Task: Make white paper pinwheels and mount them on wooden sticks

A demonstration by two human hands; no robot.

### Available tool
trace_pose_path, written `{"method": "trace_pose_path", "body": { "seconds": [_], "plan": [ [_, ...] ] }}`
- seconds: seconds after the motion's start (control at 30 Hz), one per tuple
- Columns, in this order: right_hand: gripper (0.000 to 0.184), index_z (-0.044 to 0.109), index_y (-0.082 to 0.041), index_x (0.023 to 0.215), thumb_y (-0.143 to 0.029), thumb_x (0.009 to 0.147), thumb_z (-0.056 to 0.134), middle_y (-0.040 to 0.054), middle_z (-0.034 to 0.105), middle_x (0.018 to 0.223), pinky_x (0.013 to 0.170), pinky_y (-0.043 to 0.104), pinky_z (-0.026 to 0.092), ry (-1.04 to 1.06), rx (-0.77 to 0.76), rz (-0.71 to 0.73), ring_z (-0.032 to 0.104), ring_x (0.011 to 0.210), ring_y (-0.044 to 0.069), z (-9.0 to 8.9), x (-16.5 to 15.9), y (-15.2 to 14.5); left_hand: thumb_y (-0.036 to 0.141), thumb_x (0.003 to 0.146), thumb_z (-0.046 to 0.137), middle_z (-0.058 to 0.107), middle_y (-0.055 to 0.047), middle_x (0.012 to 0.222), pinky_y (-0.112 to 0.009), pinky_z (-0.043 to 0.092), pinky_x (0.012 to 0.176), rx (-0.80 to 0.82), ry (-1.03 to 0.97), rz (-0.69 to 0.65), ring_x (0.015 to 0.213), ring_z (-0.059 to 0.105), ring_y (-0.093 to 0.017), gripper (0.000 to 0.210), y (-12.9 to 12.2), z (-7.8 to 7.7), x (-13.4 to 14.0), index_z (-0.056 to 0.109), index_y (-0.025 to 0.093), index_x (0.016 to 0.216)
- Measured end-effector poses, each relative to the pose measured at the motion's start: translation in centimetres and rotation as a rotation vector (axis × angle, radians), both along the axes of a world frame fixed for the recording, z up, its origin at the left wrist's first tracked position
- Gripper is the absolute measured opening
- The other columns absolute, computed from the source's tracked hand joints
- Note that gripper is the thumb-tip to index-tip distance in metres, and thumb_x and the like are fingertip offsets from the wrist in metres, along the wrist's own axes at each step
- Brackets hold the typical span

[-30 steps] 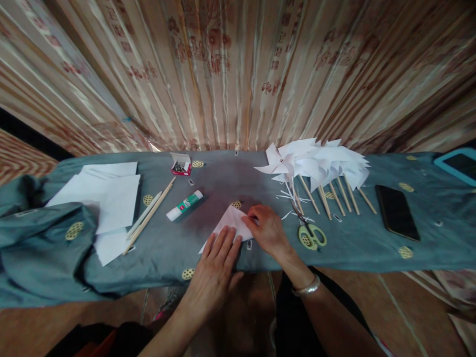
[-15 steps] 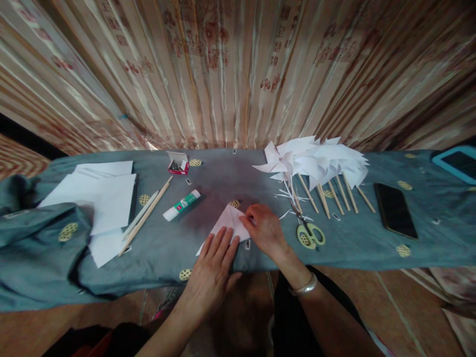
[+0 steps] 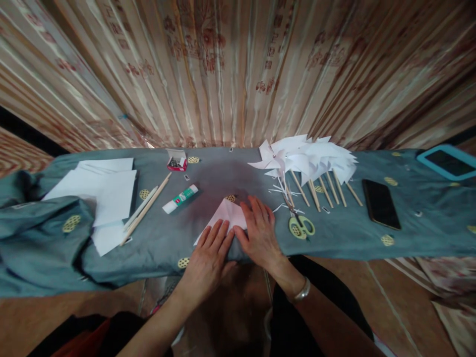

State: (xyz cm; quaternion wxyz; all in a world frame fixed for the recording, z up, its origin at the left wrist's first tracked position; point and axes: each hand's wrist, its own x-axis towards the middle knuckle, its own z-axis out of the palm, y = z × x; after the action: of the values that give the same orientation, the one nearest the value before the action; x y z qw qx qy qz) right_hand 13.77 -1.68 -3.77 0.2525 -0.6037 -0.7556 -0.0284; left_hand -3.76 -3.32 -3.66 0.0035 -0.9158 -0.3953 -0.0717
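Note:
A folded sheet of paper [image 3: 225,213], pale and roughly triangular, lies on the cloth-covered table with its peak pointing away from me. Across its lower left part my left hand [image 3: 210,253] rests flat, fingers stretched out. My right hand [image 3: 260,238] lies on the paper's right side, fingers extended and thumb close to the left hand's fingertips. Both hands press on the paper and hide its lower edge. To the left lies a green-and-white glue stick [image 3: 181,199]. Scissors with green handles [image 3: 301,226] are just right of my right hand, beside thin paper strips [image 3: 281,189].
Several white paper pinwheels [image 3: 311,157] on wooden sticks lie at the back right. A dark phone [image 3: 381,204] and a blue-framed tablet [image 3: 448,162] are farther right. On the left are white sheets [image 3: 115,193], wooden sticks [image 3: 147,208] and a small red box [image 3: 177,161] of metal pins.
My right hand has gone from gripping the paper's right edge with curled fingers to lying flat on it. My left hand stays on the paper. The view has shifted slightly.

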Motion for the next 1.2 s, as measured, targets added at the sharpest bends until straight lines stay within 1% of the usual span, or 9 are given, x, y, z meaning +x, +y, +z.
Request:
{"method": "trace_pose_path", "body": {
  "seconds": [0.23,0.47,0.6,0.7,0.77,0.83,0.9,0.97,1.2],
  "plan": [
    [0.053,0.039,-0.009,0.140,-0.026,0.091,0.051,0.0234,0.037,0.149,0.110,0.054,0.026,0.058,-0.074,-0.086,0.027,0.142,0.032,-0.4,0.8,-0.5,0.041,0.086,0.060,0.038,-0.018,0.152,-0.049,0.033,0.112,0.012,-0.038,0.002,0.141,0.033,-0.032,0.067,0.0,-0.7,-0.2,0.039,0.012,0.143],
    [0.049,0.041,-0.012,0.139,-0.023,0.092,0.047,0.0224,0.036,0.149,0.110,0.055,0.025,0.065,-0.024,-0.197,0.027,0.142,0.032,-1.1,4.4,-0.7,0.040,0.084,0.064,0.039,-0.019,0.151,-0.049,0.035,0.111,0.019,-0.022,-0.001,0.140,0.035,-0.033,0.069,0.0,-0.4,-0.2,0.040,0.011,0.142],
    [0.046,0.045,-0.011,0.137,-0.021,0.092,0.047,0.0234,0.037,0.148,0.108,0.056,0.027,0.021,0.014,-0.208,0.029,0.140,0.034,-0.7,5.5,-0.6,0.038,0.085,0.063,0.039,-0.019,0.151,-0.049,0.035,0.112,0.016,-0.038,0.003,0.140,0.034,-0.032,0.068,-0.1,-0.4,-0.2,0.039,0.011,0.143],
    [0.040,0.053,-0.012,0.131,-0.015,0.091,0.046,0.0217,0.042,0.145,0.106,0.055,0.029,-0.032,0.059,-0.139,0.034,0.136,0.034,0.1,4.9,-0.8,0.036,0.085,0.063,0.039,-0.018,0.151,-0.049,0.034,0.112,0.015,-0.052,0.005,0.141,0.033,-0.031,0.068,-0.1,-0.3,-0.2,0.037,0.012,0.144],
    [0.038,0.058,-0.015,0.125,-0.009,0.091,0.044,0.0178,0.049,0.140,0.103,0.050,0.035,-0.056,0.053,-0.015,0.042,0.129,0.031,0.5,4.0,-1.1,0.036,0.085,0.064,0.039,-0.018,0.151,-0.050,0.034,0.112,0.005,-0.054,0.002,0.142,0.032,-0.031,0.068,-0.2,-0.2,-0.2,0.037,0.013,0.144],
    [0.037,0.062,-0.017,0.119,-0.005,0.089,0.044,0.0142,0.058,0.131,0.098,0.044,0.042,-0.065,0.001,0.144,0.051,0.117,0.027,0.7,2.8,-1.6,0.035,0.085,0.063,0.038,-0.018,0.151,-0.050,0.033,0.112,-0.011,-0.050,0.000,0.142,0.031,-0.031,0.068,-0.2,-0.1,-0.1,0.037,0.013,0.143],
    [0.034,0.065,-0.016,0.112,-0.003,0.087,0.045,0.0126,0.064,0.121,0.094,0.040,0.047,-0.054,-0.050,0.256,0.055,0.108,0.025,0.6,1.8,-2.0,0.035,0.085,0.063,0.038,-0.019,0.152,-0.050,0.033,0.112,-0.022,-0.040,0.006,0.142,0.030,-0.030,0.067,-0.2,0.0,-0.1,0.037,0.012,0.143],
    [0.032,0.066,-0.015,0.109,-0.003,0.087,0.046,0.0124,0.066,0.115,0.094,0.038,0.049,-0.032,-0.059,0.285,0.057,0.104,0.024,0.4,1.1,-2.3,0.037,0.085,0.063,0.036,-0.019,0.152,-0.049,0.032,0.113,-0.027,-0.029,0.008,0.143,0.029,-0.030,0.069,-0.2,0.1,0.0,0.036,0.012,0.144],
    [0.039,0.062,-0.013,0.119,-0.001,0.086,0.047,0.0129,0.066,0.117,0.096,0.038,0.051,-0.007,-0.046,0.304,0.057,0.105,0.025,0.0,1.3,-2.9,0.037,0.087,0.060,0.036,-0.019,0.153,-0.046,0.031,0.114,-0.038,0.001,-0.042,0.143,0.028,-0.027,0.070,-0.5,0.7,-1.6,0.031,0.011,0.146]
  ]
}}
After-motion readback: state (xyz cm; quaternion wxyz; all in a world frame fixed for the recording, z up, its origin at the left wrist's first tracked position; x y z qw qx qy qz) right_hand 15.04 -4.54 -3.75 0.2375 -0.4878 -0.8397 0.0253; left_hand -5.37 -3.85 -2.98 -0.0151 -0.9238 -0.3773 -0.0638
